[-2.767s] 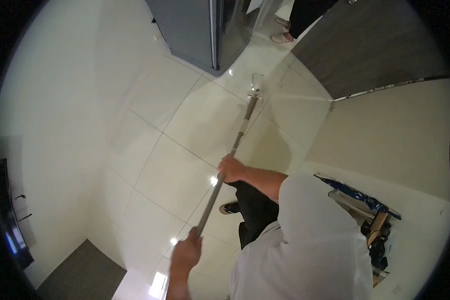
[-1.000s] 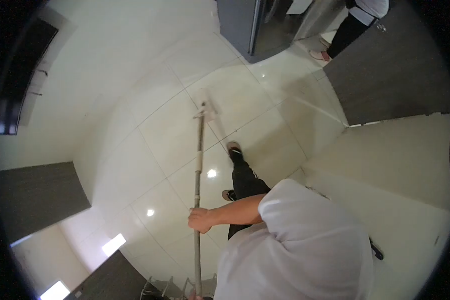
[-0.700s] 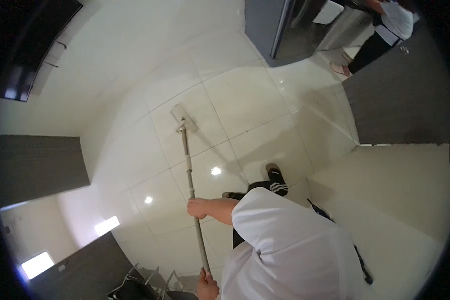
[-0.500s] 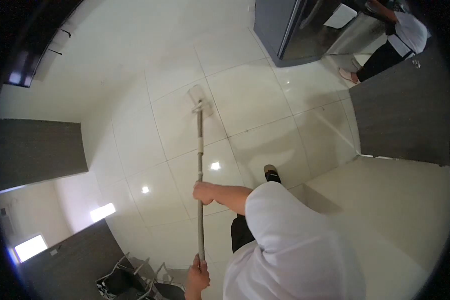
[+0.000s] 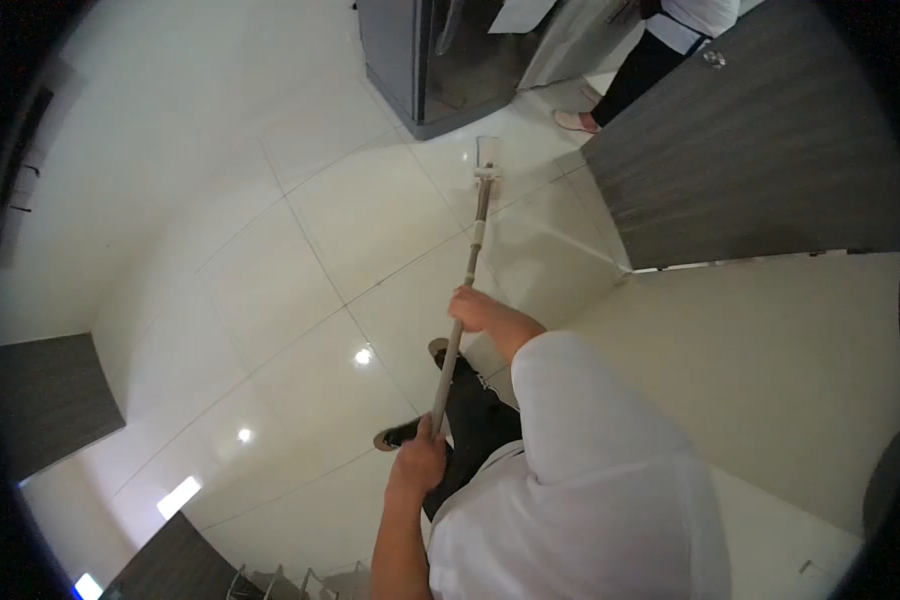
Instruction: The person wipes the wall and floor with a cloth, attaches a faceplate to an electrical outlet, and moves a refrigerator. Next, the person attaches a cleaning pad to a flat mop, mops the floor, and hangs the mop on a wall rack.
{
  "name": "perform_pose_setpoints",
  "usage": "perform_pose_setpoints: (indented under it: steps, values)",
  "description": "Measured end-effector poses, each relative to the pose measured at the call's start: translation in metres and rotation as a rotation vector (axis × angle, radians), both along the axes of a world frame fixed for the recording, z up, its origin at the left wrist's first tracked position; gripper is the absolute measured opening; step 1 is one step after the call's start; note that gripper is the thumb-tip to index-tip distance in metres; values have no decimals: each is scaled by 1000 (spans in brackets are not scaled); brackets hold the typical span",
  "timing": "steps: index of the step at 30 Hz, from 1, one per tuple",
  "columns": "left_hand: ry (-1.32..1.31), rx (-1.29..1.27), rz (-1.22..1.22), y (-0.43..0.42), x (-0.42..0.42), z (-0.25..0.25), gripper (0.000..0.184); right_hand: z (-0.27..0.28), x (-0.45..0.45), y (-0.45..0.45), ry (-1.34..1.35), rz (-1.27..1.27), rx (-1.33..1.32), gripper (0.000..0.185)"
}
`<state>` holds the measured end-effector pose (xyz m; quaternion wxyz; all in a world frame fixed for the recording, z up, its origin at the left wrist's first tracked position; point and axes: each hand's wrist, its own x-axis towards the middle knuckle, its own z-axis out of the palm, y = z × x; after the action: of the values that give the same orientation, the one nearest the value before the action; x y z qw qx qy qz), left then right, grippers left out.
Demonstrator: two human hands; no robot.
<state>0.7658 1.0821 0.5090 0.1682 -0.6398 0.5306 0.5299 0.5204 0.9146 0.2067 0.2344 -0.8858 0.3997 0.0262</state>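
A flat mop [image 5: 473,240] with a long light-coloured handle slants across the head view, its pale rectangular head resting on the tiled floor. My right hand [image 5: 473,308] is wrapped around the middle of the handle. Lower down, near the handle's upper end, my left hand [image 5: 420,463] grips it too, close to my body. The mop head lies below the corner of a dark glass-fronted cabinet and left of a dark wood door. Its underside is hidden.
Glossy tiles [image 5: 300,290] cover the floor. A grey cabinet [image 5: 395,60] stands at the top, and a dark door [image 5: 750,170] is at the right. Beyond the door's edge another person [image 5: 645,75] stands. Metal-framed furniture [image 5: 300,582] shows at the bottom edge.
The mop head has swung from the middle of the floor to the right, nearer the cabinet and door. My view has turned right, and both hands still hold the handle.
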Motion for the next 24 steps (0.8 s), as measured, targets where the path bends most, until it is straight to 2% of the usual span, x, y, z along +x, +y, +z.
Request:
perform_pose_setpoints:
  steps: [1,2,3,4,5,7,9,10,13,14,17,19,21,24]
  values:
    - [51,-102,-13,-6,-7,-23,51,6,-10,-11,19,0,-8,7]
    - [104,-207,-20,-14,-15,-36,49,21,-18,-24,188,-50,-61,9]
    - [124,-207,-12,-21,-14,-35,49,36,-22,-28,355,-98,-105,11]
    - [200,-230,88,-20,-4,-28,47,51,-20,-25,371,-92,-108,11]
    - [265,-248,183,-17,4,-21,46,66,-14,-25,303,-54,-86,11]
    - [216,-321,264,23,27,-7,46,75,10,-12,236,33,-34,14]
    - [106,-37,420,72,54,34,47,86,55,28,168,126,5,16]
    - [150,-8,484,132,84,19,49,100,84,61,95,169,6,17]
    - [12,-30,620,268,118,72,48,136,166,172,-10,367,19,16]
    - [-36,-44,656,318,138,75,51,143,201,204,-81,409,43,17]
    - [-214,-80,720,432,157,122,53,182,279,290,-84,640,156,18]
    - [-313,-107,704,476,153,139,53,180,317,341,-99,727,175,18]
    - [-441,65,760,506,141,145,49,151,346,394,-202,831,151,18]
    - [-540,103,673,494,123,155,49,136,371,425,-336,840,213,11]
